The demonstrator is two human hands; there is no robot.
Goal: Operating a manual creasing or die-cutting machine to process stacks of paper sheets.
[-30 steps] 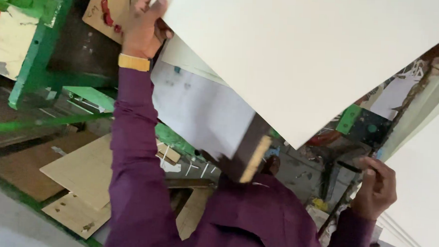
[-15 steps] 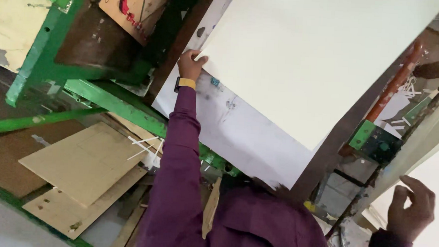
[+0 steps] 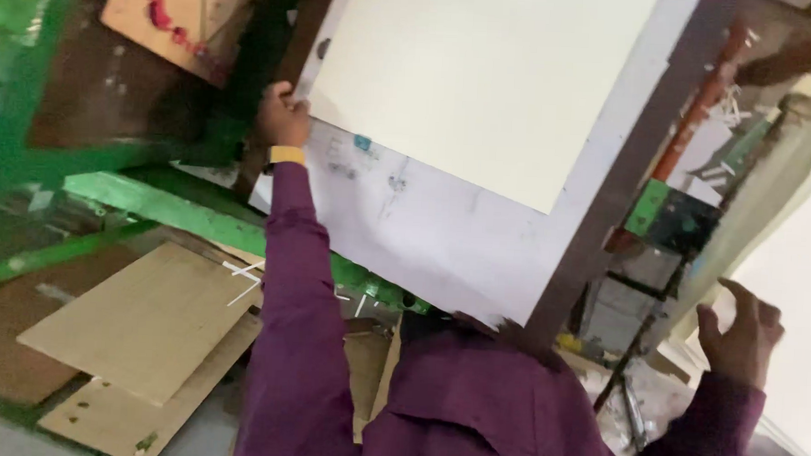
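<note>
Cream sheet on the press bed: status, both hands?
Left hand at cream sheet corner. Right hand open, off it, beside white stack. Nothing lying on the sheet.

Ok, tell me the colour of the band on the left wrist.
Yellow wristband, clearest in the head view.

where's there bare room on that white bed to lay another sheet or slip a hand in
Bare: the grey-white bed below the cream sheet, between the left hand and the dark side rail. Crowded: cardboard offcuts under the green frame, and clutter beside the right hand.
</note>
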